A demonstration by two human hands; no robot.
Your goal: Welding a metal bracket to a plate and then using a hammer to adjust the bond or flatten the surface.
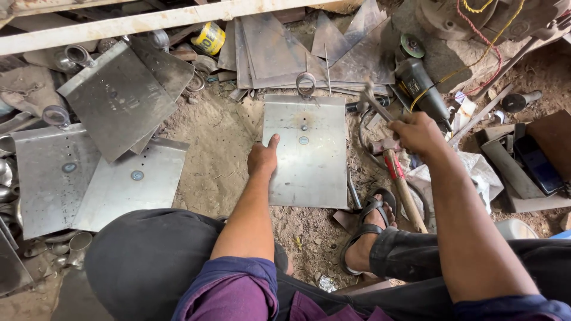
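On the dirt floor, a steel plate (305, 151) is pinned by the left hand (262, 159), fingers flat and empty; the right hand (418, 134), fingers closed, grips a raised tool (376, 102), so a well-aimed blow seems needed.

A yellow-labelled round tin (209, 38) lies at top; a dark phone screen (538, 164) lies far right.

Dirt floor (220, 148): one steel plate (306, 160) lies flat at centre, stacked plates (107, 148) at the left edge, a hammer (398, 178) and an angle grinder (419, 86) right.
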